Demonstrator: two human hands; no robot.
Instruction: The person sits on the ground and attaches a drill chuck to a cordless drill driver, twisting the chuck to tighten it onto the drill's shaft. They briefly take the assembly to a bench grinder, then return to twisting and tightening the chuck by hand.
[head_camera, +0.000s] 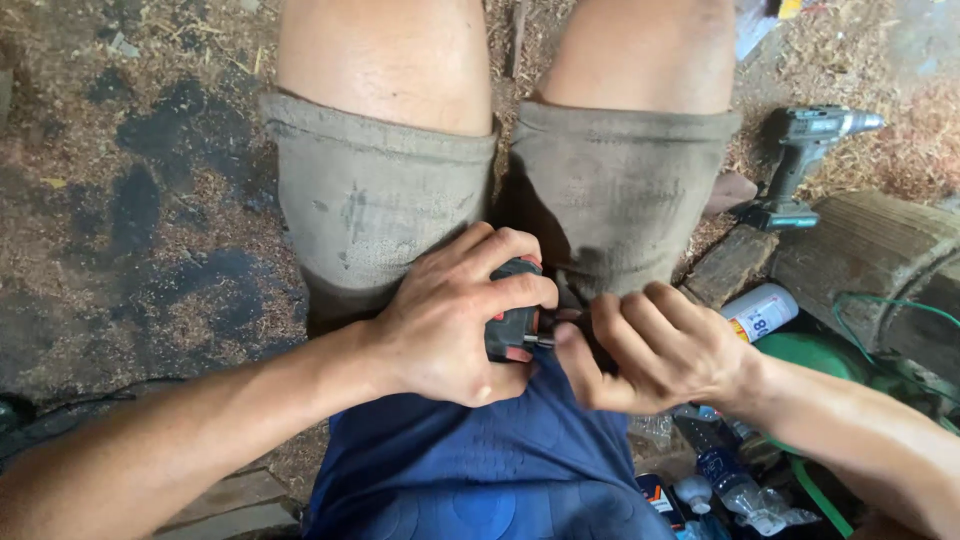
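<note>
- Two bare hands meet in the seated person's lap in the head view, between the thighs of the grey shorts (385, 200) and above the blue shirt (470, 450).
- The left hand (450, 320) is closed around a small black tool with red trim (513, 320), fingers wrapped over its top and thumb beneath; the tool lies over the inner edge of the person's right thigh.
- The right hand (660, 345) is pinched shut, thumb and forefinger pressed to a short metal tip at the tool's end; whether it grips a separate bit cannot be told.
- Judged from this, the step in hand is fitting or adjusting something at the tool's tip; the next move would call for a steady left-hand hold and fine fingertip work from the right.
- A cordless drill (805, 165) stands well apart on the sawdust floor (130, 200) near a wooden block (870, 250).
- A white bottle (762, 312), a green hose (880, 330) and clear plastic bottles (725, 475) lie beside the right forearm.
</note>
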